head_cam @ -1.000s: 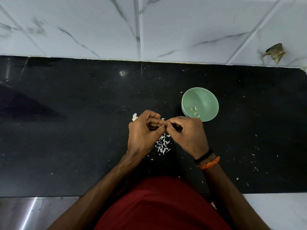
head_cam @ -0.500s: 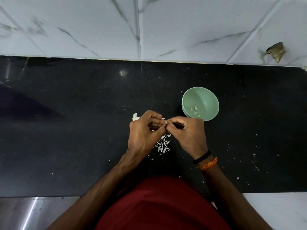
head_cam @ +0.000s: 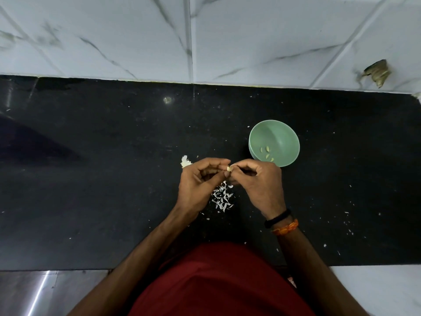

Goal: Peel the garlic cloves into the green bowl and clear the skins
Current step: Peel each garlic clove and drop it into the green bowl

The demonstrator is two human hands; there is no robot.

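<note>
Hands over the counter, bowl to their right

The left hand [head_cam: 200, 185] and right hand [head_cam: 259, 185] met above the counter [head_cam: 91, 179], pinching a garlic clove [head_cam: 228, 174] between them; a pile of skins [head_cam: 222, 198] lay beneath, the bowl [head_cam: 284, 133] just behind the right hand held peeled cloves [head_cam: 266, 153], and the wall [head_cam: 136, 30] stood behind

Two hands are working: the left hand [head_cam: 200, 185] and the right hand [head_cam: 259, 185], pinching one clove [head_cam: 228, 174] between them. One bowl [head_cam: 284, 135] is sitting on one counter [head_cam: 114, 179], holding four peeled cloves [head_cam: 267, 153]. One heap of skins [head_cam: 222, 197] is lying below the hands, too many to count. Two bands [head_cam: 281, 223] are circling the right wrist.
</note>
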